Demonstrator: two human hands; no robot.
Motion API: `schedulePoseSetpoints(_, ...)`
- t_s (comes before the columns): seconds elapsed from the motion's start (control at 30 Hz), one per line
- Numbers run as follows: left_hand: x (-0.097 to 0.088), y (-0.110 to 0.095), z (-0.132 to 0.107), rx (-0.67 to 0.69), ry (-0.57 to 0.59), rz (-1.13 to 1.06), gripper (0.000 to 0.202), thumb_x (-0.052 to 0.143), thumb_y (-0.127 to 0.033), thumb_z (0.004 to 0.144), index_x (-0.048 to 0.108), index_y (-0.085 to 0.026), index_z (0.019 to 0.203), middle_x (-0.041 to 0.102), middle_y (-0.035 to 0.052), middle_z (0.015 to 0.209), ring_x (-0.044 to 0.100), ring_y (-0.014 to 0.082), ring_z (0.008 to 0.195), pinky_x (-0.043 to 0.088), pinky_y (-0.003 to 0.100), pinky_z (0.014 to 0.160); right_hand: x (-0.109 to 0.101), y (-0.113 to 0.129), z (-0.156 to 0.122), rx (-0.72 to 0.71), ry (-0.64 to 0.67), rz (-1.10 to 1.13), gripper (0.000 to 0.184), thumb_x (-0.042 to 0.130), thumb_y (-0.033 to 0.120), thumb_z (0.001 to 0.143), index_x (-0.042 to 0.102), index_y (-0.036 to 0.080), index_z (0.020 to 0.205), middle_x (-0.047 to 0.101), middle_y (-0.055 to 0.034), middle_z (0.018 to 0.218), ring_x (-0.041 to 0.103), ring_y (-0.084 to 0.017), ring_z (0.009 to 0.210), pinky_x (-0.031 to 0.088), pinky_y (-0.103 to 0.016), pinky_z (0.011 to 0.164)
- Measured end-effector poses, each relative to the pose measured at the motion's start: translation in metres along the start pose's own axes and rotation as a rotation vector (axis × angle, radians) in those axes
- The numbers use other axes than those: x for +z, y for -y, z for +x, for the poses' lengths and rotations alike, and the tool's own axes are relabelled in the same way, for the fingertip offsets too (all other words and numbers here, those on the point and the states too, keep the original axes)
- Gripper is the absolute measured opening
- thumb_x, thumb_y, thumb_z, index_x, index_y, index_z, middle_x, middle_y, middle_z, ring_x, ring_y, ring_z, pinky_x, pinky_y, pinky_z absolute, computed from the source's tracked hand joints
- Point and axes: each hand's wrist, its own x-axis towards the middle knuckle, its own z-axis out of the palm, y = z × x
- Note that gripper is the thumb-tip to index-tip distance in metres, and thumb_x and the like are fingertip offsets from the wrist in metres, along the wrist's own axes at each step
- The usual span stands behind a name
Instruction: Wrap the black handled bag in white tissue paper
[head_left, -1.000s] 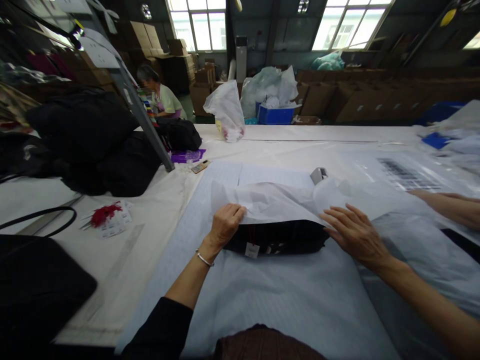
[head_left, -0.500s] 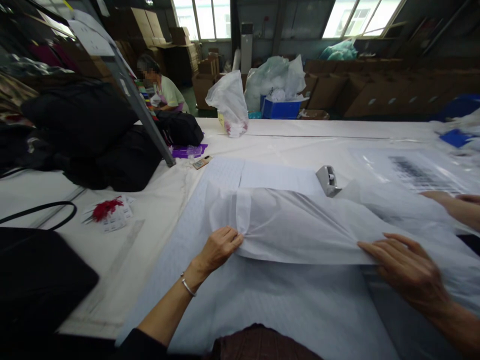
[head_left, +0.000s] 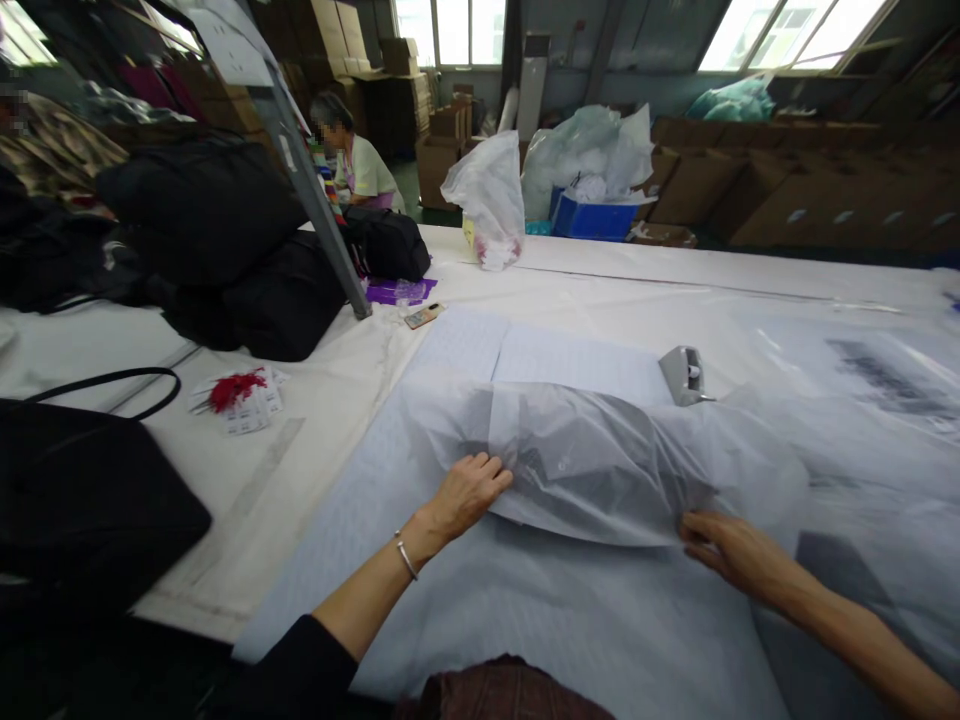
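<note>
A translucent white plastic bag [head_left: 592, 470] lies across the table in front of me, its near edge wrinkled and lifted a little. My left hand [head_left: 471, 492], with a bangle at the wrist, pinches that edge close to a paler vertical strip. Farther right, my right hand [head_left: 724, 548] grips the same edge between thumb and fingers. Beneath the bag spreads a pale bluish sheet [head_left: 420, 590]. Just behind the bag stands a grey tape dispenser [head_left: 684, 375].
Black bags [head_left: 255, 300] are piled at the left, beside a slanted metal post [head_left: 322, 200]. Tags with red strings [head_left: 240, 395] and a phone [head_left: 424, 316] lie on the white table. A filled plastic bag [head_left: 491, 200] stands at its far edge. A person [head_left: 364, 165] sits beyond.
My right hand has come leftward along the bag's edge, closer to my left hand, and the plastic is more crumpled. Another person's hands at the right are out of view. Everything has shifted rightward in view.
</note>
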Motion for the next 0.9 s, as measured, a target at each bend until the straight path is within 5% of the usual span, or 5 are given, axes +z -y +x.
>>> schedulePoseSetpoints(0.13,-0.003,0.000,0.001,-0.014,0.029,-0.026,0.013,0.048,-0.012,0.098,0.058,-0.020,0.095,0.059,0.0035,0.088,0.053,0.0197,0.080,0.042,0.032,0.065,-0.082,0.048,0.034,0.062,0.466,0.477,0.029,0.064,0.046,0.086,0.076,0.025,0.102,0.075,-0.0023,0.082,0.071,-0.021,0.076,0.056,-0.029,0.068)
schedulePoseSetpoints(0.27,-0.002,0.003,0.002,-0.011,0.044,-0.023,0.014,0.050,-0.009,0.095,0.058,-0.021,0.094,0.059,0.0029,0.087,0.053,0.0203,0.080,0.043,0.032,0.065,-0.118,0.097,0.092,0.009,-0.171,0.382,0.044,0.049,0.055,0.096,0.069,0.026,0.123,0.072,-0.0082,0.120,0.065,-0.027,0.115,0.053,-0.043,0.099)
schedulePoseSetpoints(0.57,-0.004,0.009,-0.006,-0.019,0.149,-0.073,0.021,0.054,-0.012,0.094,0.062,-0.021,0.112,0.065,0.0038,0.090,0.061,0.0199,0.083,0.048,0.030,0.069,0.025,0.157,0.181,-0.392,-0.317,-0.133,0.064,0.053,0.061,0.094,0.045,0.029,0.148,0.038,-0.0082,0.159,0.024,-0.033,0.150,0.016,-0.064,0.121)
schedulePoseSetpoints(0.77,-0.060,0.014,0.033,-0.003,-0.131,-0.372,0.023,0.056,-0.040,0.098,0.066,-0.023,0.109,0.071,0.0036,0.099,0.066,0.0182,0.094,0.052,0.030,0.085,0.034,0.156,0.184,-0.362,-0.321,-0.113,0.064,0.058,0.056,0.093,0.044,0.029,0.149,0.037,-0.0075,0.160,0.021,-0.033,0.151,0.012,-0.066,0.121)
schedulePoseSetpoints(0.9,-0.032,0.023,0.077,-0.075,-0.291,-0.239,0.046,0.043,-0.039,0.102,0.050,-0.016,0.141,0.057,0.0152,0.141,0.047,0.0258,0.136,0.039,0.046,0.112,0.024,0.155,0.176,-0.363,-0.288,0.093,0.041,0.060,0.044,0.094,0.063,0.026,0.131,0.050,-0.0058,0.151,0.029,-0.031,0.148,0.009,-0.063,0.123)
